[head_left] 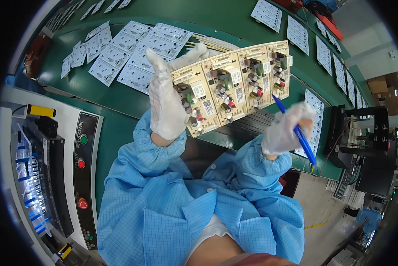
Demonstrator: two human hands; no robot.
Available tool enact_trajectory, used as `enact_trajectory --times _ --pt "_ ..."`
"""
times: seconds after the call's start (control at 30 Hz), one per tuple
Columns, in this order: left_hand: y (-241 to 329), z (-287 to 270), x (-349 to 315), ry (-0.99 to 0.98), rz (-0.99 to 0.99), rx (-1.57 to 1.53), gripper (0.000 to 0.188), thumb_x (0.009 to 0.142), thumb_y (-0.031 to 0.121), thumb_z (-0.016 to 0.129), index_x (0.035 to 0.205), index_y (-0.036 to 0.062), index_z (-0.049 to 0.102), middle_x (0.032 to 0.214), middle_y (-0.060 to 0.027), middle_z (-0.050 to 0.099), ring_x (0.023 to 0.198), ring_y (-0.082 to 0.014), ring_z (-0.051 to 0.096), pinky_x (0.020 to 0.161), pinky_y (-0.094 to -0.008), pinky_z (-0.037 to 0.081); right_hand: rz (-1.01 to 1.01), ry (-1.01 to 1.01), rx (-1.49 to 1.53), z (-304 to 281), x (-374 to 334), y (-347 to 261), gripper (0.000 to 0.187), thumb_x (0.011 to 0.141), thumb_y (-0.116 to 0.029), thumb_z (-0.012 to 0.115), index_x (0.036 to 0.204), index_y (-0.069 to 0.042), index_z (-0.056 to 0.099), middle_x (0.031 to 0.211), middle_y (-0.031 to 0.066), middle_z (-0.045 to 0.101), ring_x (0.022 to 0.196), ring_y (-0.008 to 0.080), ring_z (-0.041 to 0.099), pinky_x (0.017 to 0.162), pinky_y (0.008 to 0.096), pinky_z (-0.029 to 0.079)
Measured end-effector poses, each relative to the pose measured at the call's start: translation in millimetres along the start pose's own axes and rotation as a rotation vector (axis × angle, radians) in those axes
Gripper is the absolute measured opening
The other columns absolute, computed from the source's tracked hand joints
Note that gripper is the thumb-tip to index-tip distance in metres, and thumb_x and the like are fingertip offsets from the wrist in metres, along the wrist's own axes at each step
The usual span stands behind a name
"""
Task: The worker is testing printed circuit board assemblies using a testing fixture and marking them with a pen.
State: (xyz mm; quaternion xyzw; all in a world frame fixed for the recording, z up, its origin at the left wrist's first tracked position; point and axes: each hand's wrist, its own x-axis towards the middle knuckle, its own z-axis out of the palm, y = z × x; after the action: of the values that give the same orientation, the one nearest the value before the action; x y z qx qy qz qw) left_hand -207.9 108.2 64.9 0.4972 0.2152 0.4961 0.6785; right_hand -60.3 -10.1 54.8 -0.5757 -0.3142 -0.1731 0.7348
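My left hand (167, 108), in a white glove, is closed on the left end of a beige circuit board panel (229, 91), thumb and fingers at its edge. The panel is tilted, its component side up. Each of its several sections carries capacitors, coils and white stickers. In my gloved right hand (288, 129) is a blue pen (306, 148), gripped midway. One end of the pen reaches the panel's lower right corner; whether it touches cannot be told.
White board panels (139, 57) lie on the green bench (119, 99) beyond my left hand, with more (266, 17) on the far green surface. At left stands a machine with a button panel (84, 177). Black equipment (369, 128) stands at right.
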Motion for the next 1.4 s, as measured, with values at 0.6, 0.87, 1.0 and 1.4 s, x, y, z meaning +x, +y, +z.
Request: enact_trajectory --times 0.6,0.87,1.0,1.4 --pt "-19 -23 31 -0.352 -0.077 -0.201 0.084 0.098 0.06 0.015 0.118 -0.011 0.056 0.11 -0.0242 0.064 0.1 -0.0297 0.064 0.093 -0.0389 0.051 0.387 -0.178 0.34 -25 39 28 0.043 0.103 -0.041 0.032 0.119 -0.002 0.037 0.134 0.0258 0.049 0.1 0.0294 0.062 0.08 0.0343 0.052" --pt "-40 -22 16 -0.418 -0.161 0.248 0.082 0.101 0.052 0.008 0.102 -0.0063 0.067 0.091 -0.0151 0.072 0.09 -0.0223 0.068 0.097 -0.0284 0.047 -0.169 -0.545 -0.404 -69 -6 66 0.022 0.1 -0.014 0.042 0.109 0.002 0.055 0.092 0.014 0.071 0.084 0.0222 0.057 0.081 0.0304 0.044" --pt "-30 -28 -9 -0.434 -0.146 0.251 0.079 0.103 0.045 0.009 0.09 -0.0028 0.07 0.086 -0.013 0.072 0.087 -0.0227 0.069 0.094 -0.0293 0.048 -0.16 -0.462 -0.485 -79 -27 52 0.03 0.091 0.008 0.042 0.118 0.006 0.054 0.11 0.0231 0.06 0.086 0.0324 0.056 0.082 0.0378 0.046" --pt "-58 -12 10 -0.089 -0.142 0.527 0.07 0.102 0.049 0.016 0.122 -0.005 0.055 0.095 -0.014 0.072 0.087 -0.0234 0.067 0.086 -0.0302 0.048 0.149 -0.441 -0.268 -27 22 85 0.025 0.099 -0.018 0.044 0.103 0.004 0.056 0.087 0.0113 0.05 0.077 0.0187 0.048 0.071 0.0299 0.041"
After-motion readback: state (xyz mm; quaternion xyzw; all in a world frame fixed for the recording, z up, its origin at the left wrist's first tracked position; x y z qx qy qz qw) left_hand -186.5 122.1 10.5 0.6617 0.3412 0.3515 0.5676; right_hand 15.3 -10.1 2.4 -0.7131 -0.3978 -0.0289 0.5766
